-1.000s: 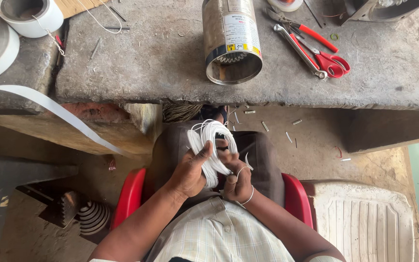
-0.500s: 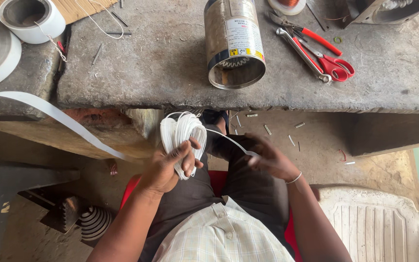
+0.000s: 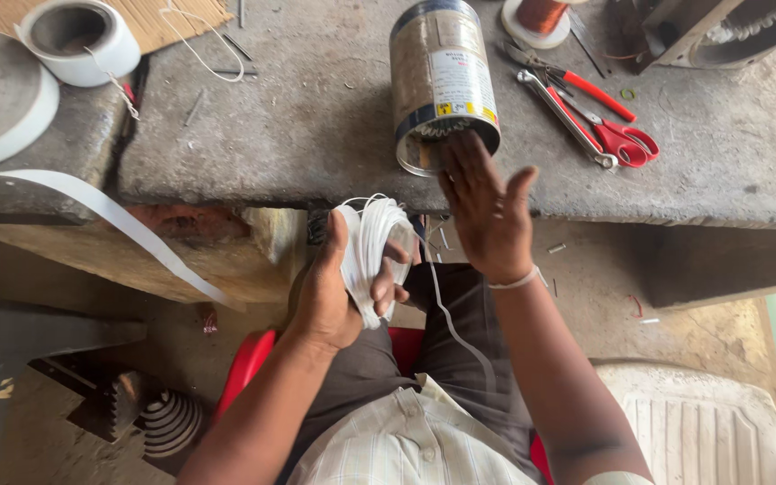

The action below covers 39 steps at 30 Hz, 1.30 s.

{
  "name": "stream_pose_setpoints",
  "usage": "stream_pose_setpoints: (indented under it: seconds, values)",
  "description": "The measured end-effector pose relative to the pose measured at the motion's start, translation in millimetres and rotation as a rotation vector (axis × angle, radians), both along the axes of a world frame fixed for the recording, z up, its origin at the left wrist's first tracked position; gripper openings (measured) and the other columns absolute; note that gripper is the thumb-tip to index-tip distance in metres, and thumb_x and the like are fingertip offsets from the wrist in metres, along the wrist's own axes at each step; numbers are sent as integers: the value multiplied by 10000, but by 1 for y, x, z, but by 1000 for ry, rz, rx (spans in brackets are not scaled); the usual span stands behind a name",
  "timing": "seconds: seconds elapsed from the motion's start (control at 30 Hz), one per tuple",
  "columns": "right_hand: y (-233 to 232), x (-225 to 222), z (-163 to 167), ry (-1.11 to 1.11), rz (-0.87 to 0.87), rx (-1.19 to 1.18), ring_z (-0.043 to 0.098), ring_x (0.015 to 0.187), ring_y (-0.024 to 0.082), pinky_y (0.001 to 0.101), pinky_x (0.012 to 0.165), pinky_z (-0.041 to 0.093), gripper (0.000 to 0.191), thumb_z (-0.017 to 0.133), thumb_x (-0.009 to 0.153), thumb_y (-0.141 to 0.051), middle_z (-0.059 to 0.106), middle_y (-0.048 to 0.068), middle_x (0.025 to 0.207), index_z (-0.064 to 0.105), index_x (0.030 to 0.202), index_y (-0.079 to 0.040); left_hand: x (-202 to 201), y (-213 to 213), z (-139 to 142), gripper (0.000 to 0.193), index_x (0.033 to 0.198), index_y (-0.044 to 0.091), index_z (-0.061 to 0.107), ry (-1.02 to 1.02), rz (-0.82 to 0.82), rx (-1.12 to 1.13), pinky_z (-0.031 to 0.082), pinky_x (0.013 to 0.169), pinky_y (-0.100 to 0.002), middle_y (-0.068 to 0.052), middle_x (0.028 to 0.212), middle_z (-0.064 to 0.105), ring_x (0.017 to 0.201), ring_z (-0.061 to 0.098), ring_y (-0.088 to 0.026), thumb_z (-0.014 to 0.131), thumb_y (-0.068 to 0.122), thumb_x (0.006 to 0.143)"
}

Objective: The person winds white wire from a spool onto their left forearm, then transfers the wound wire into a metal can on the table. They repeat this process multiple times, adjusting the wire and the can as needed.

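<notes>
Seemingly for control, the left hand (image 3: 339, 296) was clamped round a flat coil of white tape or cord (image 3: 372, 256), thumb on one face and fingers hooked through the loops, holding it upright over the lap just below the edge of the grey stone workbench (image 3: 271, 135). From the coil one white strand (image 3: 446, 314) ran down across the dark trousers. The right hand (image 3: 489, 211) was lifted beside the coil, palm flat and fingers spread, gripping nothing, perhaps to leave the strand slack. The coil looked tightly layered, oval, its turns thin and even.

Lying on the bench were a dented metal can with a paper label (image 3: 442, 85), red-handled scissors (image 3: 617, 135), and two white tape rolls (image 3: 83, 40).
</notes>
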State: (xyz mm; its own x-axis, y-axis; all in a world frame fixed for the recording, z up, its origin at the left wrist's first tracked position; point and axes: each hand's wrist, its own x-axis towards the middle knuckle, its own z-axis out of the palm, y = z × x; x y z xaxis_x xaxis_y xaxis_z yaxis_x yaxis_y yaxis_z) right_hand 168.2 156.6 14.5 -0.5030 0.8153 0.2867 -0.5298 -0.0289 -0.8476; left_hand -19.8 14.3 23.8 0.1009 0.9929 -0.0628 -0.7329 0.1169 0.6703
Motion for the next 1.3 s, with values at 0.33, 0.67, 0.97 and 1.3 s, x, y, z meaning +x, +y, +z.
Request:
stream_pose_setpoints:
  seconds: [0.33,0.67,0.97,1.3]
  values:
    - [31,-22,-32,96,25,-70,159,1642,317,448,1340,85,1090,231,925,-838,184,166,1755,171,1672,-47,3,-1,16,535,1059,-24,637,29,8,-26,520,717,-374,-47,609,541,499,517,-174,514,495,1019]
    - [6,-3,13,-527,-779,890,649,1014,253,341,962,519,173,635,1054,-134,694,119,1127,620,1198,-39,-5,-7,13,446,1093,-6,618,18,-16,4,517,742,-376,-54,740,596,554,528,-149,532,430,1061]
    - [109,3,68,-315,-127,776,638,1340,346,450,1236,430,703,178,1127,-625,596,177,1456,338,1523,-67,-5,-5,22,457,1096,-21,627,43,-38,81,544,756,-359,-128,947,656,591,537,-119,508,420,1111]
    - [133,8,32,-214,-61,691,730,1235,343,464,1089,574,662,203,1157,-643,416,134,1678,185,1655,-207,-7,-3,13,466,1084,-9,635,33,-59,22,544,767,-359,-40,678,564,557,548,-148,517,441,1088]
